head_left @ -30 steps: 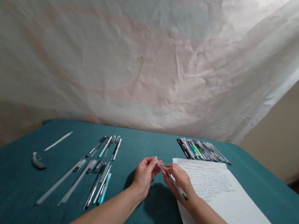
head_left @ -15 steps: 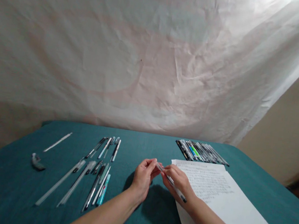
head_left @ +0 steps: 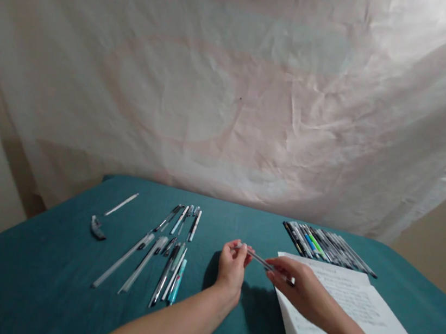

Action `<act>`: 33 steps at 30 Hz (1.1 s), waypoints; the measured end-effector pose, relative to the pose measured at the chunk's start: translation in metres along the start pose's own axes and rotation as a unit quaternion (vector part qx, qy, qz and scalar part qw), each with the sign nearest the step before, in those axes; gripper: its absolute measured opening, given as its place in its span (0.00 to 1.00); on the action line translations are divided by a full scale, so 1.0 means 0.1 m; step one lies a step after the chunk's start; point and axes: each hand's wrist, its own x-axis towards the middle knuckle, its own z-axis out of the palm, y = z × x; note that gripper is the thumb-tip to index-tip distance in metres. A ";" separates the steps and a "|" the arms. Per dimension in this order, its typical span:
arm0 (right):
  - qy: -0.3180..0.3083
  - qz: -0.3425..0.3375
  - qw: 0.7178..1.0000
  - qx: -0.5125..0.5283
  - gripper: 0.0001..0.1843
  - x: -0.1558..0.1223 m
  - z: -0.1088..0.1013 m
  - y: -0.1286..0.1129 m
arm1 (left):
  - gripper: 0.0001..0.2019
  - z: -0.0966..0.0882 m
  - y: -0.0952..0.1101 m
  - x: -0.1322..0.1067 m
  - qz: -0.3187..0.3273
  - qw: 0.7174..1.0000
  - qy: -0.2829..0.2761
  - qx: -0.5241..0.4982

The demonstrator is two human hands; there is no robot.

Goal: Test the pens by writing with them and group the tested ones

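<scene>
Both hands hold one thin pen [head_left: 263, 261] above the teal tablecloth [head_left: 48, 275]. My left hand [head_left: 231, 269] pinches its left tip between thumb and fingers. My right hand [head_left: 300, 290] grips the pen's dark right end, over the left edge of a white written sheet [head_left: 367, 317]. The pen lies nearly level between the two hands.
Several pens and clear pen barrels [head_left: 166, 252] lie in loose rows left of my hands. A small dark cap [head_left: 96, 228] and a white stick [head_left: 121, 204] rest further left. A tight row of pens [head_left: 325, 245] sits at the back right. A white sheet [head_left: 233, 91] hangs behind.
The camera has turned left, so everything sits further right in view. My right hand has drawn away to the right, and the pen now lies flatter between the hands.
</scene>
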 end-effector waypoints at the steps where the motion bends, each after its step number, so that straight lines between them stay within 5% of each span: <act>1: -0.021 0.020 1.000 -0.009 0.12 0.00 -0.02 0.01 | 0.12 0.00 -0.01 0.00 0.006 1.000 0.002 0.003; 11: -0.016 0.059 0.989 -0.135 0.16 0.24 -0.05 0.15 | 0.21 -0.01 -0.02 -0.01 0.042 0.998 -0.008 0.043; 16: 0.035 0.212 0.948 -0.234 0.14 0.64 -0.25 0.61 | 0.20 -0.01 -0.02 0.02 0.021 0.998 -0.001 0.067; 22: 0.072 0.287 0.917 -0.269 0.09 0.87 -0.13 1.12 | 0.17 -0.01 0.00 0.02 0.010 0.997 -0.008 0.078; 28: 0.102 0.289 0.907 -0.288 0.10 0.88 -0.03 1.24 | 0.17 0.01 0.03 0.00 0.007 0.997 -0.018 0.076; 33: 0.123 0.209 0.930 -0.278 0.12 0.95 -0.03 1.03 | 0.15 0.05 0.08 -0.09 0.022 0.995 -0.021 0.098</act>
